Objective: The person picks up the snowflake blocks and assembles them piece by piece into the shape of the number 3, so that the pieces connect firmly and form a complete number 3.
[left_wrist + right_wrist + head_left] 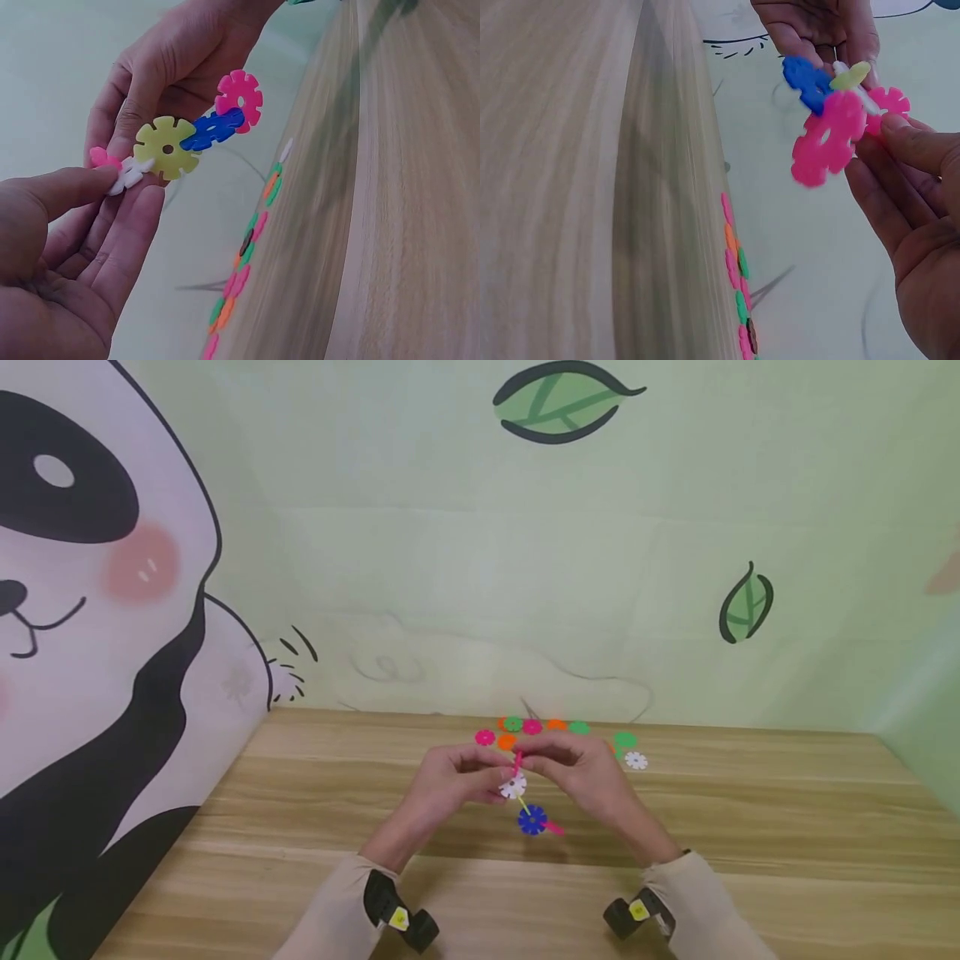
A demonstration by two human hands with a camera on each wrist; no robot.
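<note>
Left hand (453, 777) pinches white disc (129, 177), right hand (581, 768) pinches pink disc (892, 102) at its far side, flower-disc chain (180, 135) running lengthwise from grip nearward, slightly right.

A wood-grain table (787, 810) lies below the fingers (553, 742); beyond them, a pale green wall (420, 560) bears a panda (90, 685) to their left and leaves (570, 397) above and to their upper right.

Beige sleeves (333, 910); black wrist cameras (423, 932) with yellow markings (399, 918).
</note>
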